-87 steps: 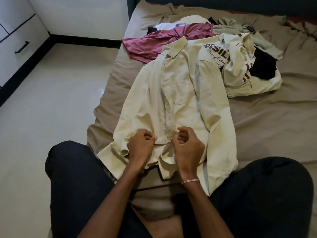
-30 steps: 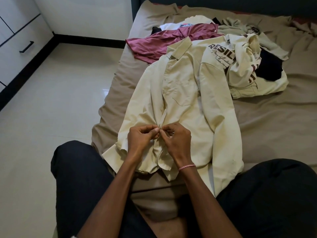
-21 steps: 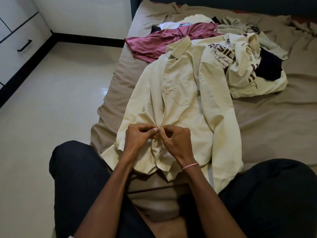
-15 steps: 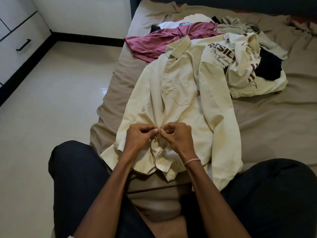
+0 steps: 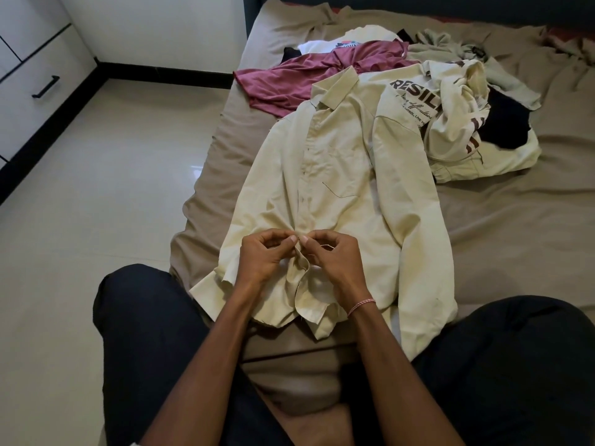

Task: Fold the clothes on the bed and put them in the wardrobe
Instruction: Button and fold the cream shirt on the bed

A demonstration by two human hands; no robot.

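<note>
Right, the pale cream button-up cotton shirt (image 5: pixel 341 201) lies face up, collar away from me, at the near-left corner of the bed w/ the tan sheet (image 5: pixel 502 226), hem hanging toward my lap. My left hand (image 5: pixel 262 259) and right hand (image 5: pixel 331 257) are both curled tight, thumb and forefinger tips pinching the front placket low down, prob. doing up a button; can't see the button itself. Risk as I judge it: thin fabric slips from the pinch, or the two edges get matched one hole off, so the front puckers and the fold comes out crooked. Its right sleeve lies on the printed cream top (image 5: pixel 450 117), so tugging may drag that along. The maroon t-shirt (image 5: pixel 309 75) and other crumpled clothes crowd the far side, leaving little flat room. White drawer unit w/ black handle (image 5: pixel 45 86) stands across the floor, left.
</note>
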